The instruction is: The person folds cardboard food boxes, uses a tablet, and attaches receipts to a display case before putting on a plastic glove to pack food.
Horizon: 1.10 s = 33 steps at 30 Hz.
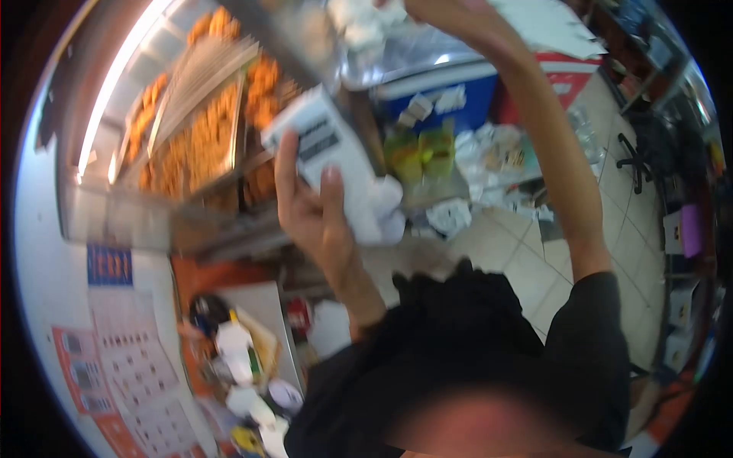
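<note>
A white paper packet with black print (321,145) is gripped in my left hand (313,206), its thumb and index finger lying over the near face. Bunched white material (385,206) hangs at the packet's lower right. My right arm reaches up past the blue box; my right hand (416,6) is cut off at the top edge, near some white wrapping (366,23), and its fingers are too blurred to read. Behind the packet stands a lit glass case with trays of orange-brown food pieces (206,137).
A blue box (439,99) and a red box (565,80) stand beyond, with yellow-green containers (420,153) and plastic bags (496,160) below. Printed sheets (126,343) hang at the left. Bottles and packages (237,351) crowd the lower left. A chair base (635,162) stands on the tiled floor.
</note>
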{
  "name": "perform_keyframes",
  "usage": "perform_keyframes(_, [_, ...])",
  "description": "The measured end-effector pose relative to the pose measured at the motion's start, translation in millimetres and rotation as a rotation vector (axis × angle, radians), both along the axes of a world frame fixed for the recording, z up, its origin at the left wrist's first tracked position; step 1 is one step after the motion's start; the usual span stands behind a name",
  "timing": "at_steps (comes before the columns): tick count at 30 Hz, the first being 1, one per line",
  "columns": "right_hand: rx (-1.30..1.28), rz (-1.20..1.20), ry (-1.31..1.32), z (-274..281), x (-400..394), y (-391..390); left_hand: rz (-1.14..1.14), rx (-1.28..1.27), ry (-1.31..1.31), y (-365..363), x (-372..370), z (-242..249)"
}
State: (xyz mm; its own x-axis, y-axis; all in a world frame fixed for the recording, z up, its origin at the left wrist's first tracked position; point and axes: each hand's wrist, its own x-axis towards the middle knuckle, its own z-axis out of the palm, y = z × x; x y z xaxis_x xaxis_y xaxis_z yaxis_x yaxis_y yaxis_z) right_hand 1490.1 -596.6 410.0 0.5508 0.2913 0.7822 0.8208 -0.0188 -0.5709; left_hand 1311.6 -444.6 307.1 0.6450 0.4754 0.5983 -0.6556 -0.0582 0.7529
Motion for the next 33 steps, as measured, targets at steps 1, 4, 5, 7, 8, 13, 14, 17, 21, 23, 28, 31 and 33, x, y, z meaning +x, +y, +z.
perform_keyframes(1, [-0.201, 0.052, 0.486, -1, -61, -10, -0.025, -0.025, 0.001, -1, -1, 1])
perform_keyframes(4, [0.101, 0.276, 0.529, -78, -133, 18, -0.058, -0.020, 0.008, -3, -2, -1])
perform_keyframes(5, [0.207, 0.271, 0.519, -87, -147, 26, 0.010, 0.055, -0.005, -4, 3, -6])
perform_keyframes(7, [0.323, 0.276, 0.674, -97, -163, 32, 0.133, 0.186, -0.027, 0, 11, -14])
perform_keyframes(8, [0.345, 0.241, 0.684, -108, -165, 37, 0.127, 0.190, -0.057, 0, 11, -13])
perform_keyframes(13, [0.123, 0.226, 0.581, -156, -170, 51, 0.211, 0.165, 0.097, 14, 4, -20])
perform_keyframes(14, [0.177, 0.266, 0.560, -159, -169, 58, 0.214, 0.159, 0.117, 19, 6, -25])
perform_keyframes(17, [0.034, 0.315, 0.709, -150, -165, 58, 0.074, -0.078, -0.010, 27, 10, -28])
perform_keyframes(21, [0.029, 0.364, 0.725, -155, -159, 70, -0.578, -0.417, 0.091, 72, 3, -55])
perform_keyframes(23, [-0.004, 0.302, 0.591, -164, -158, 78, -0.690, -0.330, 0.193, 81, 2, -71])
perform_keyframes(28, [-0.084, 0.373, 0.725, -174, -160, 95, -0.845, -0.358, 0.352, 76, -8, -72])
perform_keyframes(31, [-0.092, 0.425, 0.864, -176, -158, 101, -0.742, -0.461, 0.349, 83, -13, -86])
perform_keyframes(33, [-0.115, 0.285, 0.716, -194, -160, 107, -0.696, -0.649, 0.445, 101, -21, -123])
